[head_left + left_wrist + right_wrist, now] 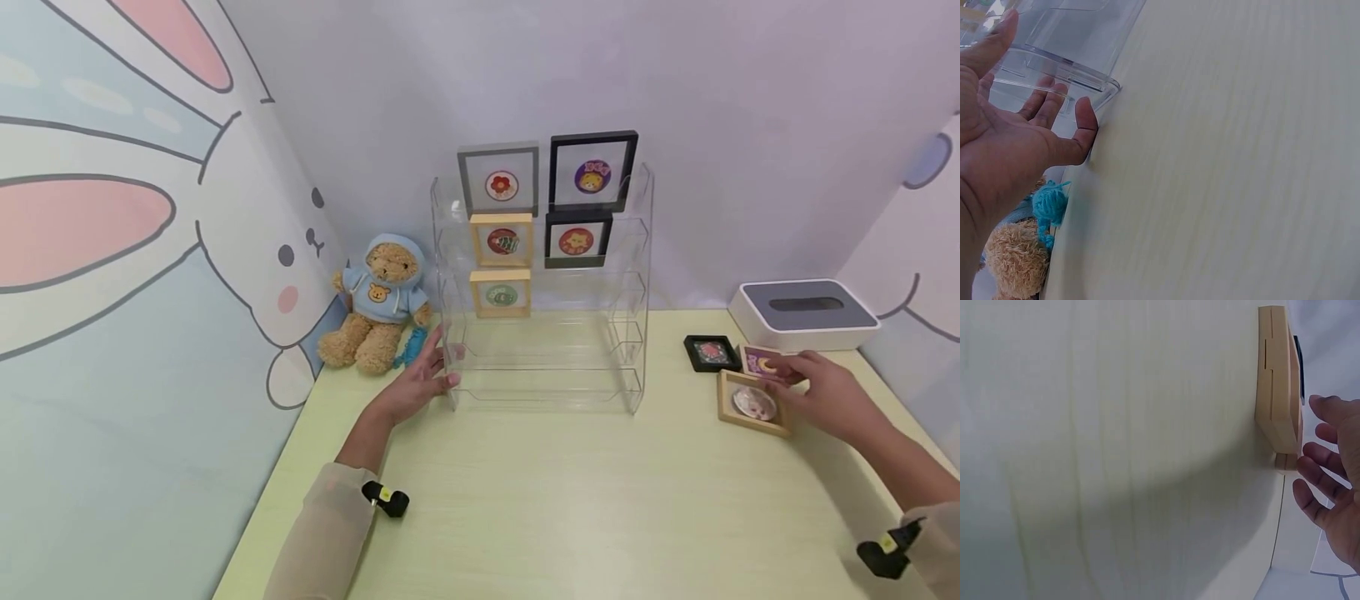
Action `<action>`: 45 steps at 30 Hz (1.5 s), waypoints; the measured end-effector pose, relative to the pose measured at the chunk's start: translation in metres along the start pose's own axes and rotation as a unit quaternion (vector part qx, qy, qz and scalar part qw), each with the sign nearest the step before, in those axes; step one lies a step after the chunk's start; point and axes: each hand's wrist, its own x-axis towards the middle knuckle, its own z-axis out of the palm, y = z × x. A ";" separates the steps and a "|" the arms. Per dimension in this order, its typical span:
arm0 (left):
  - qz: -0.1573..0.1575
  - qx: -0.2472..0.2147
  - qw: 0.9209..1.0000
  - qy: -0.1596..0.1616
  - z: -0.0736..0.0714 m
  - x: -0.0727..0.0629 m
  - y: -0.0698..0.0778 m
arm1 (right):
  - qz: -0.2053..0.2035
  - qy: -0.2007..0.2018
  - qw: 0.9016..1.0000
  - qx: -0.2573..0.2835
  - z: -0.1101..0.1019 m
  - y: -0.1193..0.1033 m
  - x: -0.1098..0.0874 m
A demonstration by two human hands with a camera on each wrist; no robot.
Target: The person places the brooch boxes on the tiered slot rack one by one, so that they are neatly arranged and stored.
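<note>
My left hand (420, 382) is at the lower left side of a clear acrylic display rack (551, 385), thumb and fingers spread around its side edge. In the left wrist view the fingers (1050, 106) lie close to the rack; firm contact cannot be told. On the right, my right hand (821, 396) hovers over a small frame with a purple picture (759, 361), its fingertips at that frame. Beside it lie a wooden frame with a round badge (753, 404) and a black frame with a red flower (711, 353). The right wrist view shows loosely bent fingers (1319, 472).
Several badge frames stand on the rack, among them a grey frame (500, 180) and a black frame (593, 172). A teddy bear (382, 304) sits left of the rack. At the back right is a white-and-grey tissue box (806, 315) near the wall.
</note>
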 end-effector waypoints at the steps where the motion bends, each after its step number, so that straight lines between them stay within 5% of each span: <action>1: -0.001 -0.001 1.000 0.000 0.000 0.000 0.000 | -0.003 0.004 1.000 0.000 0.002 0.000 -0.001; 17: 0.001 -0.005 1.000 -0.002 0.001 0.000 -0.001 | 0.057 -0.031 0.998 0.002 0.006 0.001 -0.013; 29: -0.001 -0.016 1.000 -0.004 0.000 0.001 -0.003 | 0.056 -0.027 0.998 0.011 0.008 -0.004 -0.019; 45: 0.003 -0.016 1.000 -0.004 0.001 0.000 -0.002 | 0.174 -0.072 0.981 0.047 0.009 -0.013 -0.022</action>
